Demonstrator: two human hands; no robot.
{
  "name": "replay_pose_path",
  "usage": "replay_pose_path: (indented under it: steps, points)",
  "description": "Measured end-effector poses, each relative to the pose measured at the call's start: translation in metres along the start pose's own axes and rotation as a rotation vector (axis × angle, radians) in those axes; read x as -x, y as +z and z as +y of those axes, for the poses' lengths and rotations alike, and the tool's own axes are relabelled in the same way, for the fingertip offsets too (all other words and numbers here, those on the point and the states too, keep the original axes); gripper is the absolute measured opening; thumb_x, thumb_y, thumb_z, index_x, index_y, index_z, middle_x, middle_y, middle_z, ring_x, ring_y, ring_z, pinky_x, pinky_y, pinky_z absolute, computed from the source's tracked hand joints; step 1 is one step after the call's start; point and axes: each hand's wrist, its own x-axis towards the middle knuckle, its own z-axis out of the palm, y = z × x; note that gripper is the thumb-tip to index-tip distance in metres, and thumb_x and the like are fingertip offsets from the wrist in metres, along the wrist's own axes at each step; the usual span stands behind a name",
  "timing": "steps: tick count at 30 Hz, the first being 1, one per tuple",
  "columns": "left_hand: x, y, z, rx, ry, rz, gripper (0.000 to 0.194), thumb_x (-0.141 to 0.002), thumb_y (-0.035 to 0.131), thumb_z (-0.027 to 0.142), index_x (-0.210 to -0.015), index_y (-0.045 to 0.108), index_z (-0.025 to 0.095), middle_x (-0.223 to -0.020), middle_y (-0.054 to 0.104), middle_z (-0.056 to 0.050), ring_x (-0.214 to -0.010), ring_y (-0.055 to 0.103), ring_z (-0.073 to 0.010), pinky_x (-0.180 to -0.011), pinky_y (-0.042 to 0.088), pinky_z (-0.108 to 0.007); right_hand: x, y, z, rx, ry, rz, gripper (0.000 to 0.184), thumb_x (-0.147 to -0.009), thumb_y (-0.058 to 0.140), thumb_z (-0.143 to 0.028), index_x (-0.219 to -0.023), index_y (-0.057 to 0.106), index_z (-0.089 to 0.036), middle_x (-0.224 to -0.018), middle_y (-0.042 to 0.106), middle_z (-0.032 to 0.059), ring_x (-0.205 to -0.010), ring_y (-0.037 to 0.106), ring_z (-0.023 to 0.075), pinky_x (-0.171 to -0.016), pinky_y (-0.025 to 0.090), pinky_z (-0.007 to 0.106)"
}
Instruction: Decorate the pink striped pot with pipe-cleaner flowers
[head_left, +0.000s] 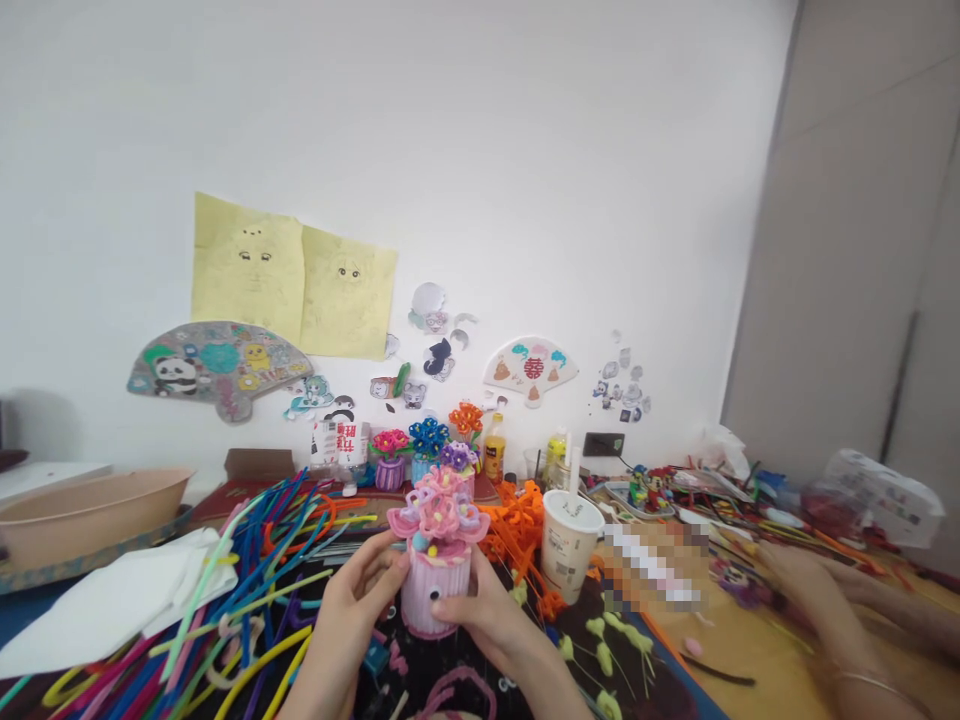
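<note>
Between my two hands stands a pink pot of pipe-cleaner flowers (433,600), upright, with a ribbed wall and pink and lilac blooms on top. My left hand (367,590) is closed against its left side, thumb near the rim. From the right, my right hand (484,612) grips the wall, its thumb beside a small black round eye (434,595) on the front. Small coloured balls sit at the rim under the petals. The fingers behind the pot are hidden. Below it lies a loop of pink pipe cleaner (457,680) on the dark table top.
Loose coloured pipe cleaners (247,600) and white paper sheets (112,600) spread on the left. To the right stand orange pipe-cleaner pieces (517,530) and a paper cup (571,550) with a straw. Finished flower pots (390,470) line the back. A co-worker's hands (810,600) are at far right.
</note>
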Motion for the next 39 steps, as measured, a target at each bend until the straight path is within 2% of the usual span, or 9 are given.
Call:
replay_pose_path:
  steps: [4, 9, 13, 17, 23, 26, 33, 39]
  points:
    - [0.001, 0.000, 0.001, -0.002, 0.008, 0.003, 0.062, -0.055, 0.081, 0.054, -0.102, 0.065, 0.017, -0.073, 0.063, -0.003, -0.060, 0.049, -0.0120, -0.047, 0.033, -0.017, 0.000, 0.001, 0.000, 0.007, -0.005, -0.004, 0.081, -0.042, 0.091, -0.014, -0.115, 0.054, -0.020, -0.115, 0.070, 0.0071, -0.115, 0.060, 0.0298, -0.101, 0.040, 0.044]
    - [0.012, 0.010, 0.018, -0.039, 0.073, -0.008, 0.053, -0.059, 0.080, 0.048, -0.100, 0.066, 0.017, -0.072, 0.056, 0.000, -0.051, 0.041, -0.0073, -0.046, 0.032, -0.019, -0.001, 0.001, 0.001, -0.008, -0.036, 0.006, 0.080, -0.045, 0.091, -0.018, -0.115, 0.053, -0.020, -0.118, 0.069, 0.0082, -0.115, 0.060, 0.0299, -0.101, 0.041, 0.044]
    - [0.016, 0.016, 0.018, -0.060, 0.134, 0.022, 0.045, -0.061, 0.078, 0.041, -0.099, 0.066, 0.020, -0.081, 0.055, 0.001, -0.054, 0.045, -0.0076, -0.048, 0.036, -0.019, -0.003, -0.002, 0.003, -0.012, -0.039, 0.017, 0.084, -0.046, 0.091, -0.019, -0.120, 0.050, -0.020, -0.118, 0.069, 0.0087, -0.112, 0.061, 0.0294, -0.097, 0.044, 0.043]
    - [0.014, 0.014, 0.011, -0.157, 0.139, -0.016, 0.054, -0.062, 0.076, 0.045, -0.108, 0.062, 0.020, -0.087, 0.054, -0.001, -0.055, 0.045, -0.0081, -0.047, 0.034, -0.020, -0.003, -0.002, 0.003, -0.015, -0.054, 0.021, 0.081, -0.048, 0.090, -0.019, -0.119, 0.050, -0.020, -0.117, 0.069, 0.0087, -0.111, 0.062, 0.0282, -0.095, 0.046, 0.040]
    - [0.015, 0.013, 0.019, -0.271, 0.083, -0.093, 0.064, -0.064, 0.071, 0.048, -0.116, 0.054, 0.015, -0.092, 0.050, -0.004, -0.058, 0.044, -0.0097, -0.050, 0.034, -0.022, 0.003, 0.008, -0.007, 0.007, -0.037, -0.009, 0.078, -0.050, 0.090, -0.024, -0.118, 0.051, -0.020, -0.109, 0.072, 0.0088, -0.104, 0.066, 0.0279, -0.097, 0.045, 0.043]
    - [0.014, 0.014, 0.019, -0.287, 0.081, -0.088, 0.067, -0.064, 0.069, 0.051, -0.118, 0.051, 0.014, -0.093, 0.049, -0.004, -0.059, 0.043, -0.0099, -0.052, 0.035, -0.023, 0.004, 0.010, -0.009, 0.000, -0.034, -0.009, 0.079, -0.052, 0.090, -0.022, -0.120, 0.050, -0.020, -0.110, 0.072, 0.0085, -0.104, 0.066, 0.0266, -0.097, 0.045, 0.041]
    - [0.016, 0.017, 0.021, -0.305, 0.074, -0.103, 0.071, -0.062, 0.068, 0.052, -0.119, 0.047, 0.013, -0.094, 0.047, -0.004, -0.059, 0.041, -0.0096, -0.053, 0.034, -0.023, 0.001, -0.001, 0.001, -0.011, -0.036, 0.029, 0.079, -0.051, 0.090, -0.020, -0.120, 0.051, -0.020, -0.114, 0.070, 0.0082, -0.108, 0.064, 0.0256, -0.094, 0.045, 0.037]
    - [0.017, 0.017, 0.023, -0.355, 0.072, -0.098, 0.074, -0.062, 0.066, 0.052, -0.120, 0.045, 0.012, -0.094, 0.047, -0.004, -0.058, 0.042, -0.0102, -0.050, 0.033, -0.024, 0.000, -0.004, 0.004, -0.004, -0.031, 0.001, 0.077, -0.052, 0.090, -0.019, -0.119, 0.052, -0.018, -0.113, 0.071, 0.0085, -0.107, 0.064, 0.0250, -0.093, 0.046, 0.036]
